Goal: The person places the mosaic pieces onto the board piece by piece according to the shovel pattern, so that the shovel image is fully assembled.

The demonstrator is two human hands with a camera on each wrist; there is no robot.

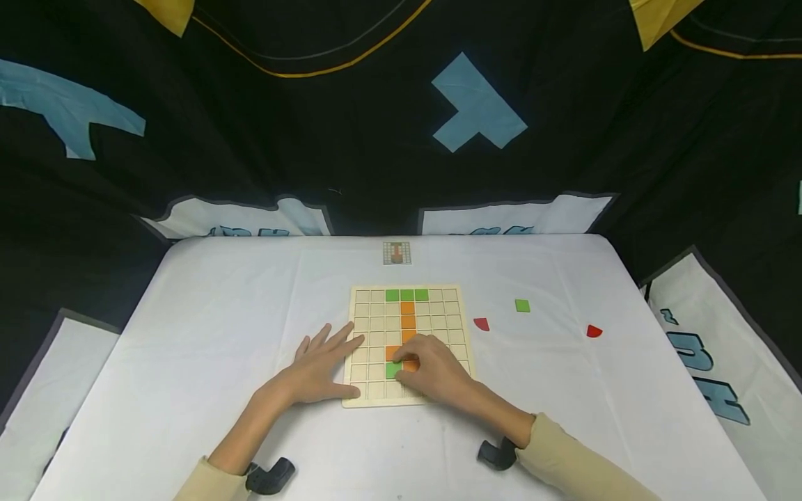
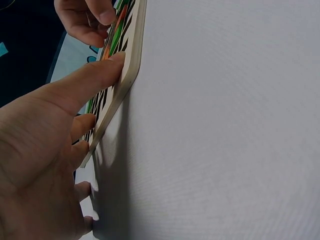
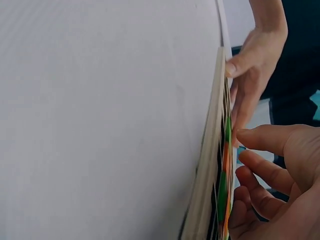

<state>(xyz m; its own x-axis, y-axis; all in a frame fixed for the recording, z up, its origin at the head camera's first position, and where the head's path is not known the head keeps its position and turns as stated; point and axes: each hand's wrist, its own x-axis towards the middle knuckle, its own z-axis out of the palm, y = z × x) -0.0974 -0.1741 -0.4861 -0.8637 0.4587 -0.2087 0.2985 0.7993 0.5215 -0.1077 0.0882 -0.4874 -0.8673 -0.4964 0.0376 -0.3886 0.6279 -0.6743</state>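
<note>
A light wooden grid board (image 1: 370, 394) lies on the white table with square tiles in some cells. Across its far rows sit green tiles (image 1: 407, 295), with a column of orange tiles (image 1: 408, 321) running nearer. My left hand (image 1: 319, 369) spreads its fingers at the board's left side, thumb (image 2: 107, 72) resting on the near corner and fingertips along the edge. Over the board's middle is my right hand (image 1: 435, 369), its thumb and index finger bent and apart, with nothing showing between them. Their tips are right by a green tile (image 1: 392, 370); part of the board is hidden under this hand.
Right of the board lie a red rounded piece (image 1: 482, 324), a loose green tile (image 1: 523, 305) and another red piece (image 1: 594, 331). A small card with a printed grid pattern (image 1: 397, 253) lies beyond the board. Dark printed cloth (image 1: 376, 153) hangs behind the table.
</note>
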